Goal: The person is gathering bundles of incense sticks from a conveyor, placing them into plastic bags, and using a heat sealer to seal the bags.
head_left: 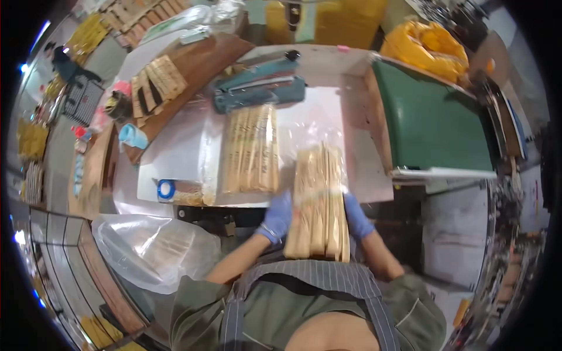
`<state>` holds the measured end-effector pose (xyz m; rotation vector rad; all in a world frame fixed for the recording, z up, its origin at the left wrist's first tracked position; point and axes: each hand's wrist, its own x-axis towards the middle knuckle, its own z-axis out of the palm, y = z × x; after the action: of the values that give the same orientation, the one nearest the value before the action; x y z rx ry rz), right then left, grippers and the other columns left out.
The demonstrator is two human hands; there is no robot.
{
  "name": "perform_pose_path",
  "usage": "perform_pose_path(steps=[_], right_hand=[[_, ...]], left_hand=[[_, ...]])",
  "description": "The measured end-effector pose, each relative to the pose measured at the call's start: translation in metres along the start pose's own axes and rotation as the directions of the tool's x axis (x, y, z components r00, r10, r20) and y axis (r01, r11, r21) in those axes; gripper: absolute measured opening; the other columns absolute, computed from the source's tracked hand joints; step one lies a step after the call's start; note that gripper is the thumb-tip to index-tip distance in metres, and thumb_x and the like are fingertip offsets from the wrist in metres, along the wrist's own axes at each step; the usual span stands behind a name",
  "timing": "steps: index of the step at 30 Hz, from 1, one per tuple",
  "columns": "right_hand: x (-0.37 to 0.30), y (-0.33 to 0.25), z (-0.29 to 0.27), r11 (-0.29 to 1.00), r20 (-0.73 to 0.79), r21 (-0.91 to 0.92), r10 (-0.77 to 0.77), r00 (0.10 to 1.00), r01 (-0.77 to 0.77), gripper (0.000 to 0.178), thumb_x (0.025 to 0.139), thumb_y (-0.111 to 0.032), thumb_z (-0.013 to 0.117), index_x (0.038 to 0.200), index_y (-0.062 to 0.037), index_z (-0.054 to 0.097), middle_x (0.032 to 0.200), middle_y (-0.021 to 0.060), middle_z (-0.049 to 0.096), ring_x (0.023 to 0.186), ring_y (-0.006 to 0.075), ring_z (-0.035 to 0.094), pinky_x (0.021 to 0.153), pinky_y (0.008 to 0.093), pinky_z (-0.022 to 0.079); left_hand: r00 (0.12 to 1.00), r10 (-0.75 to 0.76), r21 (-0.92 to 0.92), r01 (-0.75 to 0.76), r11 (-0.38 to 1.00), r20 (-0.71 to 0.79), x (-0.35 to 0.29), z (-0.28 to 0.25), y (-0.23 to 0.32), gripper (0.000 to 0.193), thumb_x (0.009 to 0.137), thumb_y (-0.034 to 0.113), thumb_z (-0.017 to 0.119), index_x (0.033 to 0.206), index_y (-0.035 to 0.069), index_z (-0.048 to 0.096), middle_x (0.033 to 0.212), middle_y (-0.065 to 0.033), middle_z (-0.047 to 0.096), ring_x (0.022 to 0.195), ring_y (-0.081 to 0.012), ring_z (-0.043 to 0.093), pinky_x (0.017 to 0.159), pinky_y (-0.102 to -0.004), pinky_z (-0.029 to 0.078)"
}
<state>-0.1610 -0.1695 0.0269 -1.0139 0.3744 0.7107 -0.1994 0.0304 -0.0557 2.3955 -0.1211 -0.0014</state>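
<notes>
Between my two hands is a bundle of flat pale wooden sticks (pixel 316 213) in a clear plastic bag, close to my apron at the table's near edge. My left hand (pixel 277 217), in a blue-violet glove, grips its left side. On the opposite side my right hand (pixel 358 217), gloved alike, presses against the bundle; its fingers are partly hidden behind it. The bag's loose clear end spreads out on the far side. A second bundle of wooden sticks (pixel 252 149), with dark printing on them, lies on the white table left of the held one.
Beyond the bundles lies a grey-green folded fabric item (pixel 260 88). A blue tape roll (pixel 166 189) sits at the near left corner of the table (pixel 175 149). Right stands a green-topped surface (pixel 433 120) with a yellow bag (pixel 424 52) behind. A large clear plastic bag (pixel 158 251) hangs lower left.
</notes>
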Motion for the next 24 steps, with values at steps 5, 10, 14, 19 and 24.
perform_pose_path(steps=[5, 10, 14, 19, 24], right_hand=[[0.04, -0.08, 0.009, 0.543, 0.249, -0.722, -0.375, 0.893, 0.43, 0.025, 0.089, -0.025, 0.047, 0.094, -0.0048, 0.06, 0.081, 0.0148, 0.062, 0.076, 0.0247, 0.061, 0.07, 0.0359, 0.05], [0.051, -0.181, 0.053, -0.568, 0.891, -0.453, -0.265, 0.369, 0.687, 0.008, 0.076, -0.008, 0.059, 0.082, -0.0033, 0.057, 0.076, 0.0158, 0.056, 0.071, 0.0356, 0.055, 0.066, 0.0392, 0.047], [0.021, -0.208, 0.086, -0.456, 0.865, -0.491, -0.352, 0.357, 0.742, 0.009, 0.07, -0.004, 0.062, 0.074, -0.0015, 0.054, 0.072, 0.0147, 0.052, 0.068, 0.0334, 0.053, 0.063, 0.0379, 0.045], [0.008, -0.221, 0.108, -0.625, 0.689, -0.686, -0.722, 0.057, 0.373, 0.015, 0.067, -0.004, 0.063, 0.074, -0.0014, 0.05, 0.068, 0.0119, 0.049, 0.072, 0.0321, 0.052, 0.063, 0.0384, 0.044], [0.046, -0.158, 0.107, -0.826, 0.822, -0.561, -0.55, -0.148, -0.051, 0.016, 0.072, -0.014, 0.063, 0.081, -0.0049, 0.054, 0.069, 0.011, 0.05, 0.07, 0.0278, 0.054, 0.058, 0.0393, 0.043]], left_hand=[[0.873, 0.316, -0.266, -0.426, 0.865, -0.371, 0.104, -0.1, 0.002, 0.026, 0.069, 0.012, 0.065, 0.094, 0.005, 0.064, 0.078, -0.0085, 0.063, 0.076, -0.0237, 0.062, 0.07, -0.0359, 0.049], [0.924, 0.192, 0.127, -0.157, 0.979, -0.331, 0.155, -0.193, 0.052, 0.015, 0.07, 0.007, 0.055, 0.082, 0.005, 0.065, 0.079, -0.0134, 0.065, 0.071, -0.0261, 0.063, 0.066, -0.036, 0.049], [0.88, 0.18, -0.09, -0.243, 0.966, -0.44, 0.165, -0.229, 0.064, 0.013, 0.076, 0.005, 0.053, 0.083, -0.001, 0.062, 0.063, -0.013, 0.059, 0.049, -0.0173, 0.056, 0.049, -0.029, 0.046], [0.931, -0.004, -0.436, -0.167, 0.885, -0.364, 0.181, -0.226, 0.09, 0.02, 0.081, 0.0, 0.048, 0.067, 0.003, 0.062, 0.057, -0.0004, 0.058, 0.047, -0.0061, 0.052, 0.043, -0.0189, 0.042], [0.986, 0.057, -0.862, -0.164, 0.48, -0.156, 0.159, -0.185, 0.125, 0.013, 0.08, 0.0, 0.05, 0.085, -0.001, 0.062, 0.071, -0.003, 0.062, 0.056, -0.0089, 0.056, 0.05, -0.0209, 0.047]])
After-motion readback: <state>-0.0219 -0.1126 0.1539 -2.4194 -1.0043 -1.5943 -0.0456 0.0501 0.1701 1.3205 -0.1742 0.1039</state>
